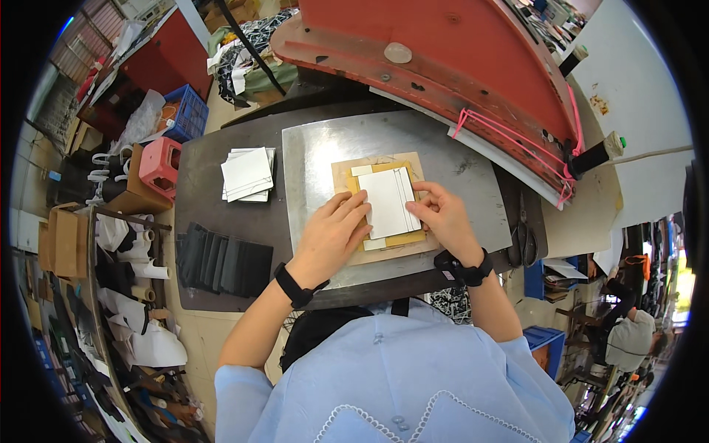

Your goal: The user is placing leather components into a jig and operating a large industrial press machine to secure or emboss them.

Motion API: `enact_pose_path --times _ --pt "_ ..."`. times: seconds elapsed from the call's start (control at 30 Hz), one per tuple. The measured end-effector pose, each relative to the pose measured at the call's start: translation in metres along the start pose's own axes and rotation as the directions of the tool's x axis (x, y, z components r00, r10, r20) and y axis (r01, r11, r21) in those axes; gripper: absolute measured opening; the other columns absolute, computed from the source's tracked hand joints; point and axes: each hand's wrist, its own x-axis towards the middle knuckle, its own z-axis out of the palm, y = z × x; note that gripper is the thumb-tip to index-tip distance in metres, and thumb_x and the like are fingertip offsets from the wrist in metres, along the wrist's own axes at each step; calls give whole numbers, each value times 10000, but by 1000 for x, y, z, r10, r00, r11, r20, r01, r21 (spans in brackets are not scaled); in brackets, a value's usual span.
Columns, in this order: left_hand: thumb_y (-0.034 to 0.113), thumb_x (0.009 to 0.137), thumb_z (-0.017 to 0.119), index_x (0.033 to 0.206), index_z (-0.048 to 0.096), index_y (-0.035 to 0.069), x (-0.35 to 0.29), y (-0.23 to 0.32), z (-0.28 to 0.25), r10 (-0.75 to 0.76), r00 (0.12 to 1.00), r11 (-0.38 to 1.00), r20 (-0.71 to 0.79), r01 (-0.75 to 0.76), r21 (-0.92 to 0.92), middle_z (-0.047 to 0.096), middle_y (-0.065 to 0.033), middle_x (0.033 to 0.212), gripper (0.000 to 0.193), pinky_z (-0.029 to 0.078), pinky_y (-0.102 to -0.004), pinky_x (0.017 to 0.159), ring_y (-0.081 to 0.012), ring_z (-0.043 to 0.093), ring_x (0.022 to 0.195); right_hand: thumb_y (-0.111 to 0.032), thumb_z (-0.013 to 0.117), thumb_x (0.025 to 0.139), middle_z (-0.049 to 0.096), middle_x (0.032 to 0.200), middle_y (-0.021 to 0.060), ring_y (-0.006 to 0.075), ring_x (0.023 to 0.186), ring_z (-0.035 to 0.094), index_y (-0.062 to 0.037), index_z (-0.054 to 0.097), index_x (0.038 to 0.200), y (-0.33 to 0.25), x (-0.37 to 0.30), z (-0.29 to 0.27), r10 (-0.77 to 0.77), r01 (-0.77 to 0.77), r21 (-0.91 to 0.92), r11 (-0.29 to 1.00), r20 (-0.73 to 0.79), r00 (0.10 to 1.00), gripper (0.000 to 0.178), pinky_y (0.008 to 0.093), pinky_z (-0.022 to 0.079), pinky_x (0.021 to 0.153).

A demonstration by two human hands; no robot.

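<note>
A white square card (385, 198) with black lines along its right side lies on a yellow frame-like block (401, 240), which rests on a tan board (423, 165). My left hand (332, 229) is at the card's left edge, fingers stretched out and fingertips touching it. At the opposite edge, my right hand (446, 218) has its thumb and forefinger closed on the card's side. Small pale strips show on the yellow block above and below the card. Each wrist wears a black band.
A metal plate (310, 159) covers part of the dark table (203, 159). On the left sit a stack of white cards (247, 176) and a fanned row of black pieces (225, 258). A large red machine (443, 52) overhangs the far side. Scissors (523, 240) lie at the right edge.
</note>
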Motion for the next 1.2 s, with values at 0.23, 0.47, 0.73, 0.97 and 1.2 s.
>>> enact_pose_path --times 0.23,0.47,0.73,0.97,1.2 --pt "141 879 697 1194 631 20 -5 -2 1 -6 1000 1000 0 6 24 597 -136 1346 343 441 -420 1026 -348 525 1264 -166 708 901 662 754 58 111 651 592 27 623 1179 4 -2 9 -64 52 -156 986 -68 996 349 274 472 607" --pt "206 885 703 1238 623 56 -5 -19 2 -5 999 999 33 7 -38 558 -119 1415 392 402 -430 1045 -337 489 1313 -177 709 906 644 732 36 95 638 569 17 621 1174 11 3 10 -80 73 -111 991 -54 995 342 258 457 600" --pt "271 909 688 1213 626 99 -7 -21 1 -49 996 999 79 50 -14 543 -85 1445 355 319 -446 1124 -311 443 1368 -140 709 903 624 740 15 70 640 549 23 612 1166 14 1 10 -99 92 -113 989 -58 993 325 241 448 593" --pt "326 900 695 1173 622 100 -5 -9 3 -10 999 981 53 -1 193 553 -84 1427 362 322 -474 1142 -295 474 1341 -135 706 901 625 740 11 66 641 546 23 614 1169 14 2 11 -76 71 -80 994 -53 996 324 237 445 592" --pt "343 897 692 1205 607 99 -6 -9 0 3 996 980 88 -21 197 554 -95 1419 402 308 -489 1152 -286 497 1312 -138 708 898 632 737 13 67 632 548 17 628 1170 9 1 9 -78 75 -77 994 -42 996 323 241 448 586"
